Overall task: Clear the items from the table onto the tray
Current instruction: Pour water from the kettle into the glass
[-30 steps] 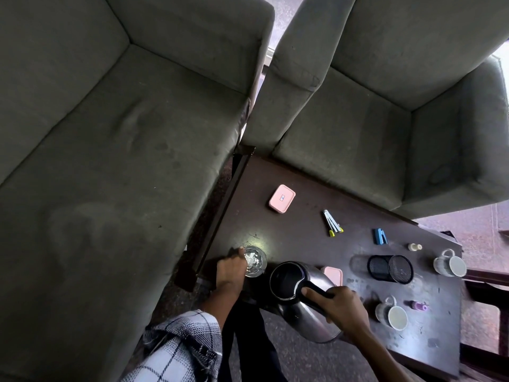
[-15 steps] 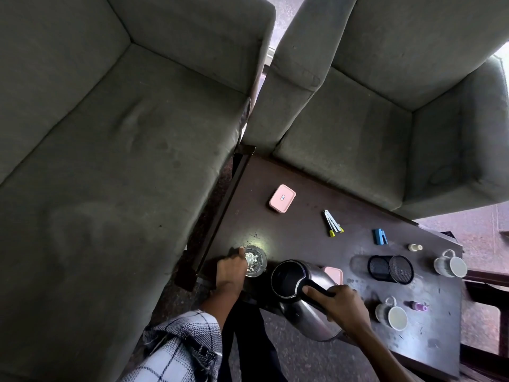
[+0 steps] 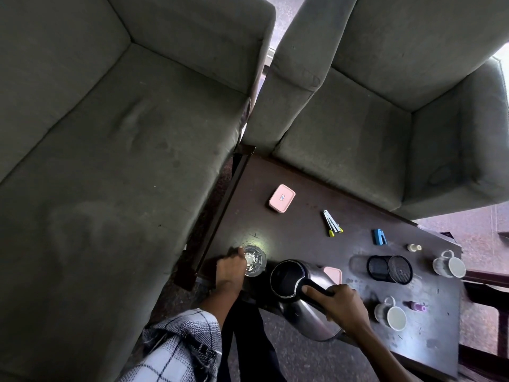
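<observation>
Single head-worn wide-angle view, looking steeply down and forward from above the near edge of the coffee table (image 3: 303, 232). The left hand (image 3: 230, 270) and right hand (image 3: 343, 303) lie close under the lens at the bottom; the sofa (image 3: 110, 161), far left, and armchair (image 3: 358, 133), far right, fill the upper frame.

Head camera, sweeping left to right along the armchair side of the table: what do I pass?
Pink rectangular lidded box → bundle of white pens with yellow caps → small blue plastic item → tiny white bottle → white ceramic mug at the table's right end.
</observation>
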Action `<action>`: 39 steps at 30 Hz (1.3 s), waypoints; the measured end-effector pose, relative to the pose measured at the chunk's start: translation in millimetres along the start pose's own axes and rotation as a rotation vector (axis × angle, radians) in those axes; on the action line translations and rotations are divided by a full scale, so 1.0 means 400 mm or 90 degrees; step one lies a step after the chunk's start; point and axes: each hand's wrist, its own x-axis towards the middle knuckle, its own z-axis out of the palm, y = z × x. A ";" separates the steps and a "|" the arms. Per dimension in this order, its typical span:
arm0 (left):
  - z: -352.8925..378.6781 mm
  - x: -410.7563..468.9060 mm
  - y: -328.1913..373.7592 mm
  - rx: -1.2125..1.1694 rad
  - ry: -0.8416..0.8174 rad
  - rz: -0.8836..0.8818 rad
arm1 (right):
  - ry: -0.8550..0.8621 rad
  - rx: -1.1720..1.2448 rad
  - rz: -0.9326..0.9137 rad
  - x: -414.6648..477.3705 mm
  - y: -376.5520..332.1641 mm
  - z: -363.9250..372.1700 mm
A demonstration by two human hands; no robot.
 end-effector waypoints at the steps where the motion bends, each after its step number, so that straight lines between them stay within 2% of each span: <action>1: 0.000 0.000 0.000 0.000 -0.001 -0.001 | 0.000 0.000 -0.001 0.000 0.000 0.000; 39: 0.012 0.004 0.006 -0.016 0.008 -0.014 | -0.001 0.025 -0.010 0.010 0.002 0.004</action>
